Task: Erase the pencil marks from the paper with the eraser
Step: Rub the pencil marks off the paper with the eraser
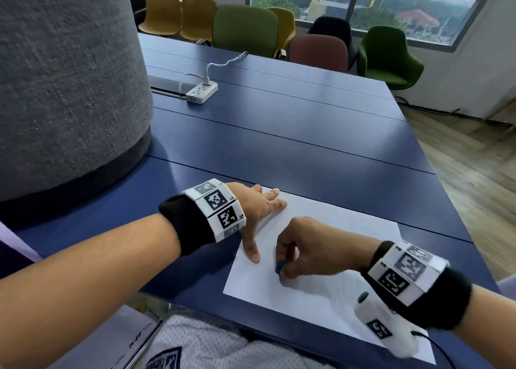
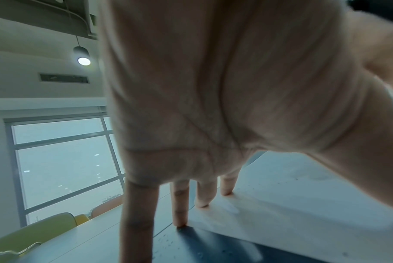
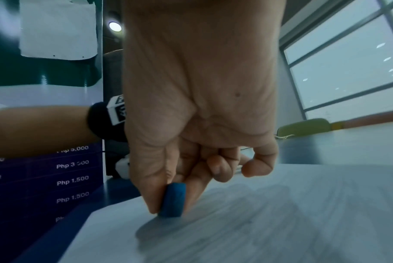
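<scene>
A white sheet of paper (image 1: 329,293) lies on the dark blue table (image 1: 293,134) in front of me, with faint grey pencil strokes (image 3: 269,222) across it. My right hand (image 1: 282,268) pinches a small blue eraser (image 1: 279,266) between thumb and forefinger, its lower end on the paper (image 3: 303,231). The wrist view shows the eraser (image 3: 173,200) pressed down near the sheet's left edge. My left hand (image 1: 259,218) lies spread with straight fingers (image 2: 202,195), thumb and fingertips on the paper's (image 2: 292,213) far left part, the outer fingers on the table.
A large grey felt-covered column (image 1: 64,84) rises at the left of the table. A white power strip (image 1: 201,91) with a cable lies further back. Coloured chairs (image 1: 245,31) line the far edge under a window. A dark board with printed prices (image 3: 72,181) stands to my left.
</scene>
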Available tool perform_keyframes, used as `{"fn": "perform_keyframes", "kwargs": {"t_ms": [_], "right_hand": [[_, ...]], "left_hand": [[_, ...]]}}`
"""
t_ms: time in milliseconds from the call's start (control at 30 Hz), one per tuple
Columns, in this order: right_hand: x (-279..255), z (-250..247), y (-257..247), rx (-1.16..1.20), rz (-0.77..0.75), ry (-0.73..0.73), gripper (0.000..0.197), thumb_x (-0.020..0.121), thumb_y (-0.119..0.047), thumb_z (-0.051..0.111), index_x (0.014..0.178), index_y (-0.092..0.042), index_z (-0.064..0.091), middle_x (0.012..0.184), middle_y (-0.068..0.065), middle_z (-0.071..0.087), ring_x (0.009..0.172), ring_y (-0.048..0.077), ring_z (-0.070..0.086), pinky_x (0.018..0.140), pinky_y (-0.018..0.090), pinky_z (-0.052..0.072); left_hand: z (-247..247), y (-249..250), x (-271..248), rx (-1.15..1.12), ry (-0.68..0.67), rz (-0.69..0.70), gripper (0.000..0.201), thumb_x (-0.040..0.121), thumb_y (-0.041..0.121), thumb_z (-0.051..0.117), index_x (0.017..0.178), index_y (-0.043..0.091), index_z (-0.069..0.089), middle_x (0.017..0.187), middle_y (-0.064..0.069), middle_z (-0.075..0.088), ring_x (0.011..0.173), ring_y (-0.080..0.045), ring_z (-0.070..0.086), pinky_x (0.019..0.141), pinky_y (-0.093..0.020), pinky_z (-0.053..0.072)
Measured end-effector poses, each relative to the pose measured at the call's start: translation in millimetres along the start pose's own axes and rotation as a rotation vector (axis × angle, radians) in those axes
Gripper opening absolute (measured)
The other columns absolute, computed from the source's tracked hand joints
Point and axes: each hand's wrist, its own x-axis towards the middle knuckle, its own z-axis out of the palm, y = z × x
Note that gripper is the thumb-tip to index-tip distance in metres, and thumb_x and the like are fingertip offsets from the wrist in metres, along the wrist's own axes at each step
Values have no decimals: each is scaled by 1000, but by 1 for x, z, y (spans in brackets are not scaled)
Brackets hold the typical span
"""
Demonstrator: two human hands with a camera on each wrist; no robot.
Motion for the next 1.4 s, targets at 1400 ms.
{"fn": "perform_keyframes", "kwargs": {"t_ms": [1400], "right_hand": [[30, -39, 27, -79, 108, 25, 9, 70, -18, 75, 79, -19, 77, 73, -6, 73, 60, 2, 59, 65, 24, 51]], "left_hand": [[9, -6, 10, 20, 3, -17, 138, 62, 63, 81, 155, 26, -14, 162, 12, -17, 150, -16, -7, 115, -41, 22]]}}
